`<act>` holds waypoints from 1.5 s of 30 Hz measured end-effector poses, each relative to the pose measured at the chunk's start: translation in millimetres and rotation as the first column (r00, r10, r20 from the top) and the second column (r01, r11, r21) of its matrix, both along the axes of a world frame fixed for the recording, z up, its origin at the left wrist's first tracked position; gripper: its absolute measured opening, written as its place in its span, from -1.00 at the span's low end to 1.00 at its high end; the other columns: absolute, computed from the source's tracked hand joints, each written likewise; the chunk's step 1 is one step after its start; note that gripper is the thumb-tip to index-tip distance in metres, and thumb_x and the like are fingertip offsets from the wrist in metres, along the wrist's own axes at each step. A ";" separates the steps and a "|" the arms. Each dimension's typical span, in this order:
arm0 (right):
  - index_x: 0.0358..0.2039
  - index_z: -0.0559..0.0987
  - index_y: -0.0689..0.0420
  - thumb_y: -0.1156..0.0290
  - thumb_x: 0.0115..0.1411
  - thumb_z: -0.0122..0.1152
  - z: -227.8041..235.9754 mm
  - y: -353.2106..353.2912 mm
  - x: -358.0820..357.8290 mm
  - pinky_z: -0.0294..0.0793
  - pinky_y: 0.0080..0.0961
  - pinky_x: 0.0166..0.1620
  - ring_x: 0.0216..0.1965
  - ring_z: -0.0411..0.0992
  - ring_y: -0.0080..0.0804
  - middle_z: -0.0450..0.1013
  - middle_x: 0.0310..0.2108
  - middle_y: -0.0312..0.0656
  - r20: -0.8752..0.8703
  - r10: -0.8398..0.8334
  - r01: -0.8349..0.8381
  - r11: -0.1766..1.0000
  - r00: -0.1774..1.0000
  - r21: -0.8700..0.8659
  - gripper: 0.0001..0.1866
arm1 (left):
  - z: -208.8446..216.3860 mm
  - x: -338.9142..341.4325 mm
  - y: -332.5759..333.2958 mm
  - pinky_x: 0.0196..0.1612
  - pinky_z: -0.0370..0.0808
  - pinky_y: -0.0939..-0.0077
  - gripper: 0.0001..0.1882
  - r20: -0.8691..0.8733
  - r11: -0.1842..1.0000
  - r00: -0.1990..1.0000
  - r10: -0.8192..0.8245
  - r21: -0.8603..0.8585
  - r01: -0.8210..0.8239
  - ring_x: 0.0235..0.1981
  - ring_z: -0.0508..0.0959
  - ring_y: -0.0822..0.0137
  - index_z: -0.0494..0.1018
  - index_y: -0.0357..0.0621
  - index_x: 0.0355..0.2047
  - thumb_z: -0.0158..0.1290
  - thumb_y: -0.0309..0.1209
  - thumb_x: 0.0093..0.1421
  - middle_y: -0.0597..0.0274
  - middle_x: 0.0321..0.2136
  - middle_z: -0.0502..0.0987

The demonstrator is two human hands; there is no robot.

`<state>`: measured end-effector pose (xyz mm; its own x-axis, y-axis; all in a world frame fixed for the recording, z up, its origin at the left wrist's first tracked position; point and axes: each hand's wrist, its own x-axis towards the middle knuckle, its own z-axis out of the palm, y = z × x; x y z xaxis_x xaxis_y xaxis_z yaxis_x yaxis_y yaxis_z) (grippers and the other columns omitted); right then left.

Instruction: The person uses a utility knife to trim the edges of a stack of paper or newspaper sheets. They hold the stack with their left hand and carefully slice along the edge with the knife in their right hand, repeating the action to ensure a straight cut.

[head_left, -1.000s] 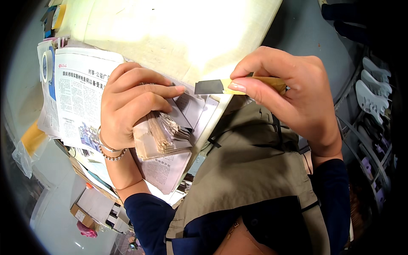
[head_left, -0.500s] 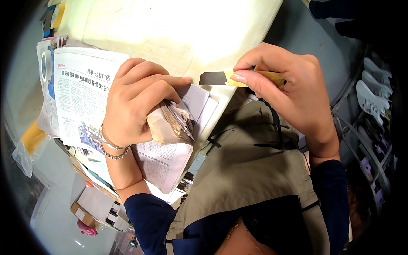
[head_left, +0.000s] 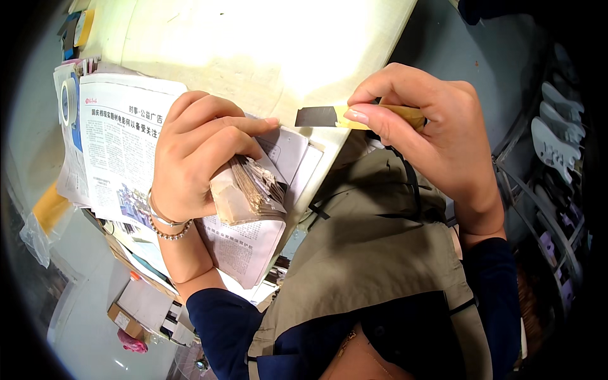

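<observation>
My right hand (head_left: 437, 126) pinches a flat dark blade (head_left: 316, 117), its grip end wrapped in yellow tape (head_left: 399, 116). The blade points left, level, and its tip stands just apart from my left fingertip. Under the curled fingers of my left hand (head_left: 199, 152) is a thick folded wad of worn paper (head_left: 253, 193), its layered edges fanned toward me. The left index finger stretches to the right over a grey sheet (head_left: 288, 149). Below the hand lies a printed newspaper (head_left: 120, 139), partly covered by my wrist.
A pale table (head_left: 240, 50) stretches away under a bright light, its right edge running beneath the blade. A tape roll (head_left: 68, 101) lies at the paper's left. White guitar-shaped pieces (head_left: 554, 139) stand on a rack (head_left: 538, 206) at the right. A cardboard box (head_left: 126, 320) sits lower left.
My left hand has shifted slightly left with the paper wad, so the gap between its fingertip and the blade is a little wider. My right hand has hardly moved.
</observation>
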<state>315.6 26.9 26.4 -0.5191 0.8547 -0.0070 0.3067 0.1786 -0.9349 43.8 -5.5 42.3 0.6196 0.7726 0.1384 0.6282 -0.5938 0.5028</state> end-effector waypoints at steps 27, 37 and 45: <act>-0.38 0.62 0.28 0.60 0.14 0.30 13.8 -0.1 -5.0 0.43 -0.70 -0.43 -0.50 0.52 -0.58 0.58 -0.49 -0.19 0.042 0.064 -0.066 0.996 0.997 0.058 -0.96 | -0.8 -0.8 -3.4 -0.22 0.37 0.29 -0.73 0.037 1.000 0.999 0.012 0.022 -0.012 -0.36 0.51 0.18 0.44 -0.04 -0.55 0.20 -0.20 -0.22 0.33 -0.40 0.64; -0.39 0.61 0.26 0.58 0.13 0.33 20.0 -0.6 -3.7 0.42 -0.69 -0.47 -0.52 0.53 -0.55 0.58 -0.51 -0.18 0.072 0.095 -0.103 0.989 0.993 0.108 -0.95 | -0.2 -1.8 -2.2 -0.22 0.38 0.30 -0.71 0.027 1.000 1.000 -0.004 0.027 0.003 -0.36 0.51 0.18 0.44 -0.04 -0.54 0.21 -0.19 -0.24 0.33 -0.40 0.64; -0.40 0.62 0.26 0.57 0.12 0.33 23.5 -0.4 -8.3 0.42 -0.68 -0.47 -0.53 0.52 -0.54 0.56 -0.52 -0.18 0.113 0.110 -0.126 0.982 0.987 0.140 -0.95 | -0.5 -2.4 -3.4 -0.22 0.38 0.29 -0.71 0.024 0.999 1.000 -0.005 0.035 0.004 -0.34 0.51 0.17 0.43 -0.04 -0.53 0.21 -0.20 -0.25 0.34 -0.39 0.64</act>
<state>307.3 26.4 49.9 -0.6192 0.7834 0.0542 0.3700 0.3519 -0.8598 41.3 -8.9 41.9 0.6191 0.7643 0.1803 0.6137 -0.6141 0.4962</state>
